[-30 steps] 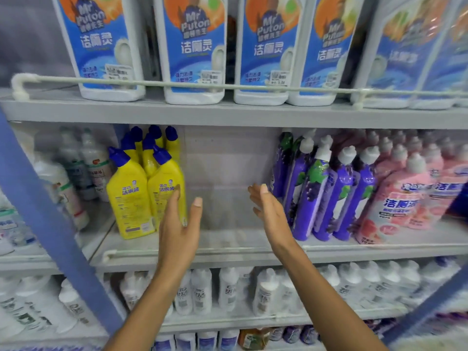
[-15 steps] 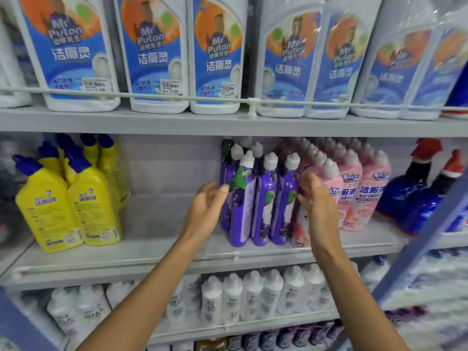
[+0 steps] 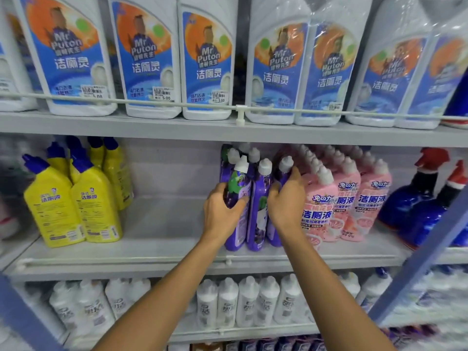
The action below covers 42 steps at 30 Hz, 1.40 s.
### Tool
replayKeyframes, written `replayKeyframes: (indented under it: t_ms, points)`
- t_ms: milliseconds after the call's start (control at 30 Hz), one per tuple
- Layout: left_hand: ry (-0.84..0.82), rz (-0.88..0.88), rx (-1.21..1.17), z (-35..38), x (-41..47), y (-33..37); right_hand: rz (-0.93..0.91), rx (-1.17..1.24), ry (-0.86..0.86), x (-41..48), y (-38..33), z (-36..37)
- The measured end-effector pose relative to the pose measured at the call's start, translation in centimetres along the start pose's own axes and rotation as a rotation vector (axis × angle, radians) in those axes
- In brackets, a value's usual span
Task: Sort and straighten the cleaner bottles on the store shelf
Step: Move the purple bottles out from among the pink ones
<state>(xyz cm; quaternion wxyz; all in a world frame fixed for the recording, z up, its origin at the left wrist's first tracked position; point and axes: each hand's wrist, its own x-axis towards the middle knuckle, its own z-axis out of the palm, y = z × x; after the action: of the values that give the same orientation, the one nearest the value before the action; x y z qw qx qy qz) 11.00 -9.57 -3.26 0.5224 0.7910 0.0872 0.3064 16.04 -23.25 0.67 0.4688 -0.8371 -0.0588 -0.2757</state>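
Note:
Purple cleaner bottles with white caps stand in a tight group on the middle shelf. My left hand grips the leftmost front purple bottle round its body. My right hand grips the rightmost front purple bottle, which it mostly hides. Pink cleaner bottles stand in rows touching the purple group on the right. Yellow bottles with blue caps stand at the shelf's left, apart from the purple ones.
Large white Mr Puton jugs fill the top shelf behind a wire rail. Blue spray bottles with red triggers stand at the far right. White bottles line the lower shelf. A blue slanted bar crosses the right side.
Both hands moved from open air in the shelf gap to the purple bottles and closed round them. The view shifted right and closer.

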Motion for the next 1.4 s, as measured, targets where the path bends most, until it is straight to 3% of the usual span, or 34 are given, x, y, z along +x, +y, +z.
replayKeyframes:
  t_ms: [167,500,733,933,1033,1200,1400]
  points:
    - [-0.052,0.043,0.016,-1.9,0.7,-0.8,-0.016,-0.004,0.021,-1.4,0.5,0.7]
    - [-0.091,0.086,0.014,-5.1,2.3,-2.6,-0.018,-0.338,0.049,-0.2,0.0,1.6]
    - [-0.118,0.088,-0.038,-5.9,3.0,-3.2,-0.054,-0.398,0.062,-1.1,-1.2,1.1]
    - [-0.101,0.086,-0.052,-4.9,2.5,-3.6,-0.031,-0.384,0.063,-1.6,-0.1,-0.5]
    - [-0.103,0.061,-0.078,-4.3,2.1,-3.6,-0.026,-0.264,0.003,-1.5,0.5,-0.2]
    - [-0.119,0.062,-0.068,-3.6,1.8,-3.5,0.21,0.017,-0.073,-3.1,1.3,1.0]
    - [-0.116,0.075,-0.099,-3.7,2.1,-3.9,0.248,0.047,0.047,-4.7,1.4,3.2]
